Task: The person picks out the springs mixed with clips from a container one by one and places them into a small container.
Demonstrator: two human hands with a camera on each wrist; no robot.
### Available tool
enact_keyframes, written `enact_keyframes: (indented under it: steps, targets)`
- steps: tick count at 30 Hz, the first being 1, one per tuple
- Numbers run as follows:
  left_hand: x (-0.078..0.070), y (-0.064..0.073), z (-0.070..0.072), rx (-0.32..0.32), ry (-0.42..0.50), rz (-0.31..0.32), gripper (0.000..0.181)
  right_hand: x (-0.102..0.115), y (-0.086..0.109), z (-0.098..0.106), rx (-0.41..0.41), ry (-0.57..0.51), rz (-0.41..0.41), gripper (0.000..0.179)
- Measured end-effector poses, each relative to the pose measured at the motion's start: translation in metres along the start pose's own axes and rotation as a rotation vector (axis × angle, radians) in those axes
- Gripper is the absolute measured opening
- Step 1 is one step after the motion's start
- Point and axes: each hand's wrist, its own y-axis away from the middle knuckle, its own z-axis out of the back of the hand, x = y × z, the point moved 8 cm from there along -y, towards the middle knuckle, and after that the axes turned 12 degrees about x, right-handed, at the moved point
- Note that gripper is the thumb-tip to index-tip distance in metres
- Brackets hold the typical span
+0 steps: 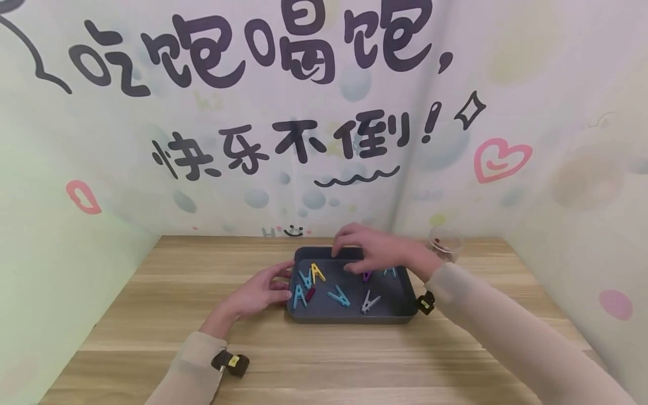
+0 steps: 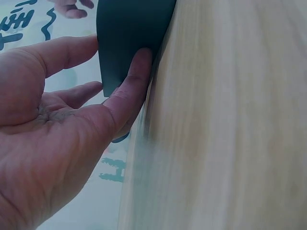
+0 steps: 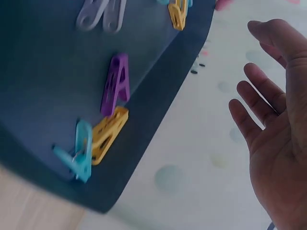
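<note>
A dark grey tray [image 1: 349,319] lies on the wooden table with several plastic clothespins in it. My left hand [image 1: 260,291] is at its left end, relaxed fingertips touching the outer wall [image 2: 129,38]. Over the tray's back part hovers my right hand [image 1: 377,249], fingers loosely bent with nothing between them. Below it lies a purple clothespin [image 3: 116,85], beside a yellow one [image 3: 109,135] and a light blue one [image 3: 79,152]. Further left are another yellow clothespin [image 1: 317,273], a grey one [image 1: 370,302], several light blue ones and a small dark red piece [image 1: 310,294].
A clear round cup [image 1: 446,243] with something small and red in it stands behind the right forearm, partly hidden. The wooden table [image 1: 304,360] ends at a white printed wall sheet [image 1: 243,208] at the back, with similar sheets on both sides.
</note>
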Motion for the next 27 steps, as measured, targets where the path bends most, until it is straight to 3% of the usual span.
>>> enact_keyframes:
  steps: [5,11,16,27]
  targets:
    - [0.001,0.0,0.001,0.004,-0.002,0.014,0.073,0.006,-0.018,-0.011,0.08,-0.001,-0.022,0.031]
    - [0.002,0.001,0.003,-0.009,-0.012,0.039,0.072,0.016,-0.04,-0.026,0.173,0.065,0.014,0.031]
    - [0.002,0.001,0.002,0.005,-0.004,0.023,0.071,0.024,-0.056,-0.04,0.212,0.136,0.056,0.03]
    - [-0.001,0.001,-0.001,0.034,0.016,-0.016,0.069,0.025,-0.072,-0.061,0.296,0.131,0.019,0.023]
